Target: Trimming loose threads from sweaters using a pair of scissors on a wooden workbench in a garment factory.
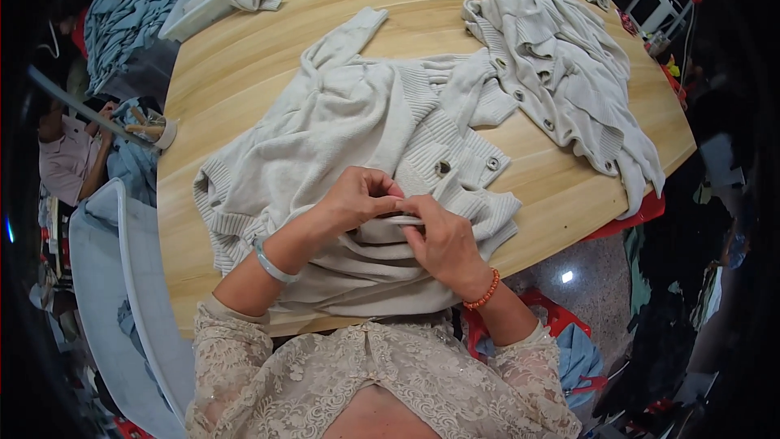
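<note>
A cream knitted cardigan lies crumpled across the wooden table in front of me, one sleeve stretched toward the far side. Its ribbed front band carries dark round buttons, one button just beyond my fingers. My left hand pinches the knit with thumb and forefinger. Close against it, my right hand is closed on a folded edge of the same cardigan. The fingertips nearly meet, and anything small between them is hidden. A second cream buttoned cardigan is heaped at the far right, touching the first one.
A white bin with cream knitwear stands at the far left, beside piled blue garments. A small cup sits at the left edge, above a white tub. Other people work at left and far right. Red stools stand below.
</note>
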Available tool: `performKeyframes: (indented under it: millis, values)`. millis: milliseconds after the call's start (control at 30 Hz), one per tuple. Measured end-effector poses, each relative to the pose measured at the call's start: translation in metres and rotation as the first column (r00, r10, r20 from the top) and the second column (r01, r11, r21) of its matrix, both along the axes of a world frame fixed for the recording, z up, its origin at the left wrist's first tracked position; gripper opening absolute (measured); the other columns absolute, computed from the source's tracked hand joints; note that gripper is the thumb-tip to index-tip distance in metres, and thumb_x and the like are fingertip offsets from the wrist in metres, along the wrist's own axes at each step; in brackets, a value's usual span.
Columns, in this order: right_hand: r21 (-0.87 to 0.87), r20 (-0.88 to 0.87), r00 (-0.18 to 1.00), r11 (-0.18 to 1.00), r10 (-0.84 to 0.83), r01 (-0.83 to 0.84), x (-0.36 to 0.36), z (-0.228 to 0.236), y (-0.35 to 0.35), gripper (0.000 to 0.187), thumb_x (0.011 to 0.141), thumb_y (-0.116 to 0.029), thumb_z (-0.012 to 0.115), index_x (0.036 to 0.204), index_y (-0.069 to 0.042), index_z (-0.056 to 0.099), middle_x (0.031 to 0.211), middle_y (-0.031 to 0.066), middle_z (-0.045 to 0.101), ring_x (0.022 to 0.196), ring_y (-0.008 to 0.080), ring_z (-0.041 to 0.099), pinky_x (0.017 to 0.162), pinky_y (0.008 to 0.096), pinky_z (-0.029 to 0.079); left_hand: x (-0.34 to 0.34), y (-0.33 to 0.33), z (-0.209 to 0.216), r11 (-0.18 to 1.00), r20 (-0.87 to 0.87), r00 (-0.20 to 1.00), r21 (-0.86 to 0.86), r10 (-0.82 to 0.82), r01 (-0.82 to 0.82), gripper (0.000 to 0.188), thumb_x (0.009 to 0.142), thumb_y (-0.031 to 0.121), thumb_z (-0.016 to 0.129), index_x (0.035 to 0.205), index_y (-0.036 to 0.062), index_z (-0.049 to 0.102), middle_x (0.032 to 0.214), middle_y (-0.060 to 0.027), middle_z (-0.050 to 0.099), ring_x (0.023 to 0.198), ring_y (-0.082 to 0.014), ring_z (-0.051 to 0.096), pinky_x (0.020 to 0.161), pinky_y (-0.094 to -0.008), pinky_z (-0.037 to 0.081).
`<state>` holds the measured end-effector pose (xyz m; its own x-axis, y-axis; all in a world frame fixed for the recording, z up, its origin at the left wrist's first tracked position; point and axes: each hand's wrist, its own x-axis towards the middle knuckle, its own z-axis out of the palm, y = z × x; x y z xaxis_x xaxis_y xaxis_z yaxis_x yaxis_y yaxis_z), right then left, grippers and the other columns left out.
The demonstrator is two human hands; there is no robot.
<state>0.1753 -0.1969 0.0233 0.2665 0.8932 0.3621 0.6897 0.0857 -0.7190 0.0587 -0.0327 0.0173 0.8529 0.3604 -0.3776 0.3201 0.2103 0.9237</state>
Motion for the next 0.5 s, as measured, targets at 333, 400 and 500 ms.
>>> performKeyframes:
  millis: [333, 400, 500]
  values:
    - [-0.122, 0.17, 0.983, 0.992, 0.066, -0.045, 0.003, -0.004, -0.007, 0.036, 0.081, -0.011, 0.066, 0.113, 0.0, 0.054, 0.088, 0.0159, 0.057, 0.079, 0.0331, 0.062, 0.068, 0.0406, 0.052, -0.026, -0.022, 0.012, 0.912, 0.111, 0.975, 0.387, -0.192, 0.136, 0.028, 0.082, 0.001, 0.072, 0.109, -0.0019, 0.065, 0.099, -0.0061, 0.067, 0.088, -0.0118, 0.063, 0.078, -0.0247, 0.051]
    - [-0.101, 0.187, 0.98, 0.993, 0.076, -0.057, 0.005, -0.007, -0.004, 0.034, 0.083, -0.012, 0.064, 0.113, 0.0, 0.054, 0.088, 0.0159, 0.056, 0.079, 0.0335, 0.062, 0.068, 0.0412, 0.052, -0.028, -0.026, 0.011, 0.748, 0.076, 0.984, 0.66, -0.163, 0.073, 0.029, 0.08, -0.004, 0.068, 0.108, -0.0003, 0.065, 0.092, -0.0105, 0.064, 0.081, -0.017, 0.063, 0.072, -0.027, 0.05]
    - [-0.186, 0.153, 0.976, 0.974, 0.157, -0.128, 0.009, -0.002, -0.001, 0.032, 0.086, -0.008, 0.059, 0.115, 0.002, 0.053, 0.092, 0.0171, 0.056, 0.08, 0.0356, 0.062, 0.069, 0.042, 0.052, -0.031, -0.028, 0.006, 0.617, 0.119, 0.981, 0.787, -0.151, -0.001, 0.026, 0.08, -0.006, 0.067, 0.105, -0.0002, 0.065, 0.091, -0.0107, 0.061, 0.075, -0.0194, 0.061, 0.067, -0.0288, 0.048]
